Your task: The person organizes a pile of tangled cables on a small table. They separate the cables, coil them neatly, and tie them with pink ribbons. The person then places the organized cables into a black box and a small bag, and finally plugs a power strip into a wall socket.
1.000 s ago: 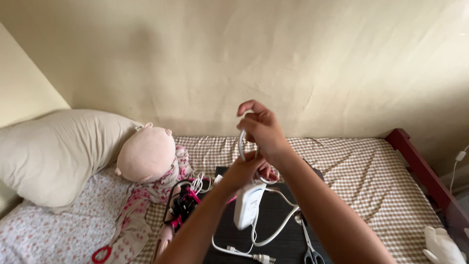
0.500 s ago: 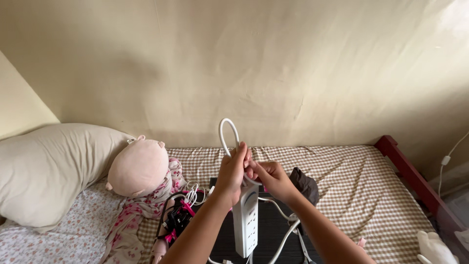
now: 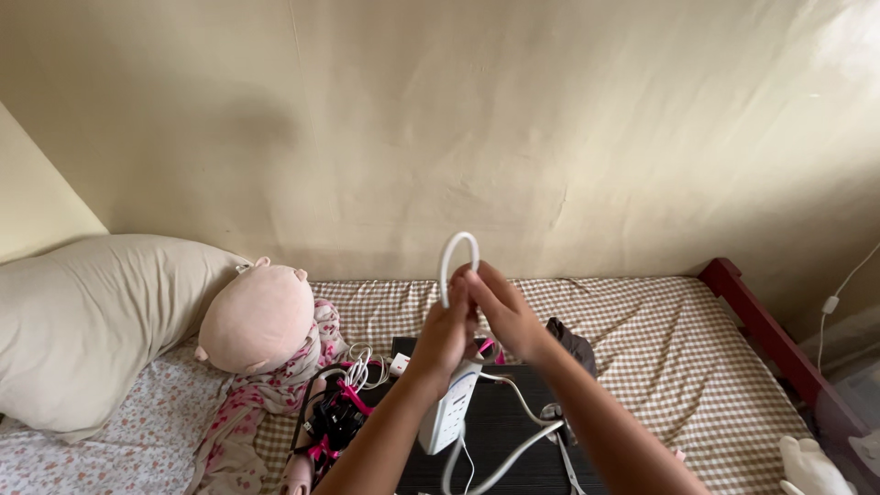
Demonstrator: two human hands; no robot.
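Fingers of the left hand [image 3: 446,328] and right hand [image 3: 500,312] are clamped on the thick white cable loop [image 3: 456,257], raised above the bed; the white plastic power strip [image 3: 449,408] hangs beneath. Even tension is advised.

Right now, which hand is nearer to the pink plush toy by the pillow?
Left. The left hand is closer to the pink plush toy, gripping the white cord loop to the toy's right. The right hand is farther right, also on the cord.
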